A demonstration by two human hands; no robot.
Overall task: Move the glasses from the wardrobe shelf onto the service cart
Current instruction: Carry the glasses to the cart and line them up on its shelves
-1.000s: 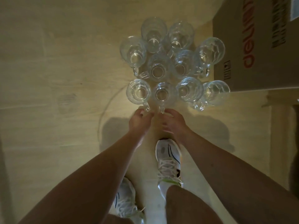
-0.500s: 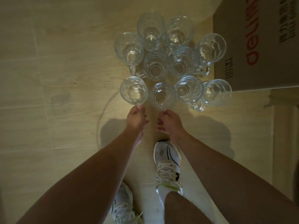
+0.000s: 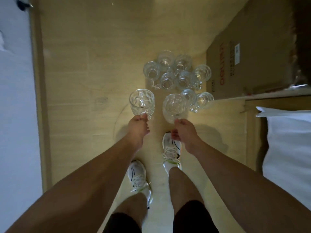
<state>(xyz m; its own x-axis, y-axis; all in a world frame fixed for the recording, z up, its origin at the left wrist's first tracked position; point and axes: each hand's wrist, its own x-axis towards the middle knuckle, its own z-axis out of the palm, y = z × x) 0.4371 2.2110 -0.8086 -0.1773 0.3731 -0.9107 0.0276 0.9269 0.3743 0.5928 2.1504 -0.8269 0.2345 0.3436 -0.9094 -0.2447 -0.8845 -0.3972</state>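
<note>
Below my head camera: I look straight down at a pale wood-grain floor (image 3: 84,68), with both bare arms reaching forward.
Left hand: my left hand (image 3: 138,125) holds a dimpled glass mug (image 3: 142,103) by its handle, fingers curled round it; the mug is raised off the floor, its open mouth turned toward the camera.
Right hand: my right hand (image 3: 184,130) grips the handle of a second glass mug (image 3: 175,107) the same way, fingers closed on it, mug lifted beside the first one and apart from it.
Remaining glasses: a cluster of mugs (image 3: 178,75) stands on the floor past my hands, packed close; I count about eight, though overlapping glass makes the number uncertain.
Nearest pair: two of them (image 3: 196,100) sit just beyond the mug in my right hand.
Right of cluster: a cardboard box (image 3: 249,61) with red lettering lies just beside the mugs.
Far right: white bedding (image 3: 289,148).
Feet: white sneakers (image 3: 171,148), right one forward under my right hand.
Service cart: I cannot make one out.
</note>
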